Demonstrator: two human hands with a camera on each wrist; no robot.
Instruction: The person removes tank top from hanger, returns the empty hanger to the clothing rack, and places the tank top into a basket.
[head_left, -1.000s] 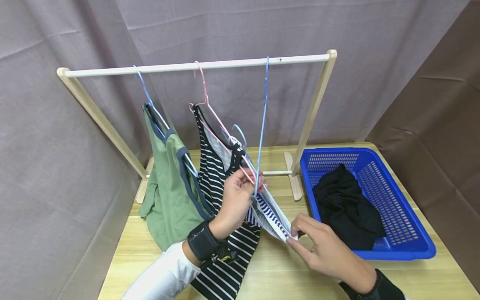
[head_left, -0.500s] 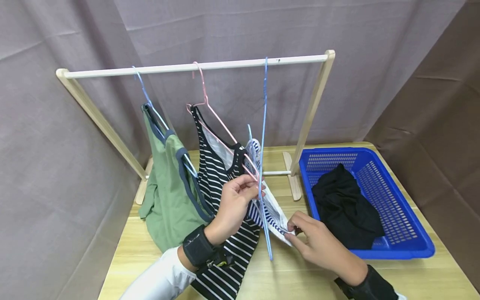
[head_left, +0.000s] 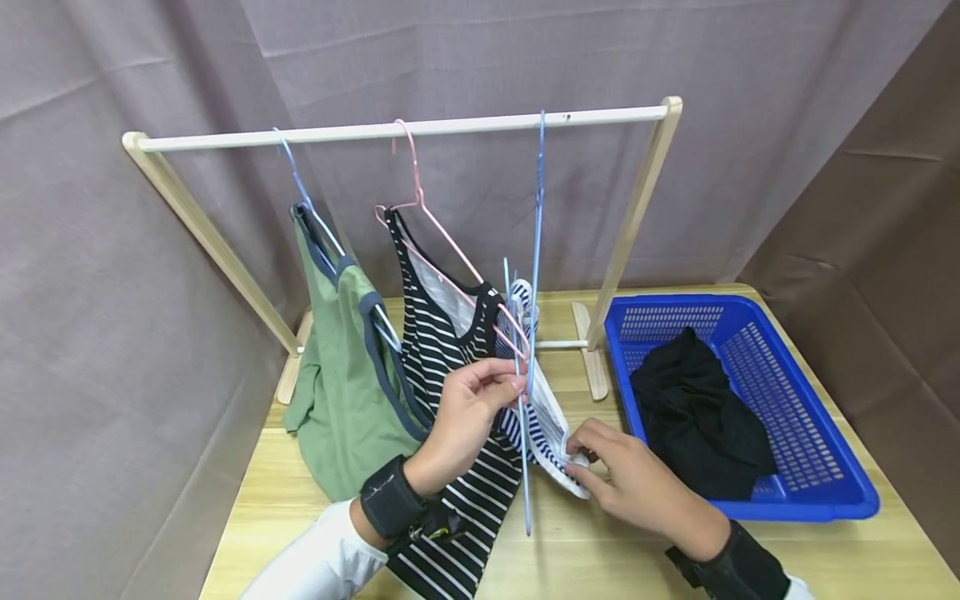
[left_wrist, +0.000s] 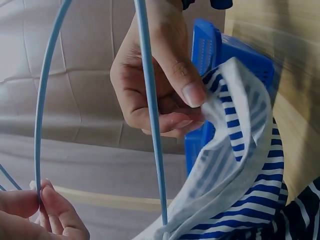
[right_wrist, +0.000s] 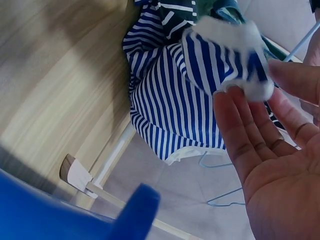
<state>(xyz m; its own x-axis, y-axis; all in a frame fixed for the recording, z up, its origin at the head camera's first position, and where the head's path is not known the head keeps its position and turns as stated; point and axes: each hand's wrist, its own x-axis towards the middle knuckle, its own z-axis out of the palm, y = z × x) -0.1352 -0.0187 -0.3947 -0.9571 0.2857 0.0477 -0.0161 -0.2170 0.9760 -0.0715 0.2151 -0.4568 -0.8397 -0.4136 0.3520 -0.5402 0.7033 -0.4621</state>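
Note:
My left hand [head_left: 468,412] pinches the wire of a light blue hanger [head_left: 538,217], whose hook is over the rack's bar. The hanger's bare near end points down toward the table. My right hand [head_left: 637,483] pinches the white edge of a blue-and-white striped garment [head_left: 547,425] between thumb and fingers. In the left wrist view, the hanger wire [left_wrist: 150,95] passes in front of that hand and meets the garment's white edge [left_wrist: 200,185]. The right wrist view has the striped cloth [right_wrist: 175,105] bunched, its pinched corner blurred.
A black-and-white striped tank top [head_left: 438,333] hangs on a pink hanger just left of the hands. Farther left hangs a green garment [head_left: 345,400] with dark blue trim. A blue basket [head_left: 825,500] holding black cloth [head_left: 701,417] stands right of the wooden rack [head_left: 633,225].
The blue hanger has turned, and its near end, earlier along the striped garment's edge, now sticks out bare. The garment edge sags lower, and my right hand has shifted slightly left.

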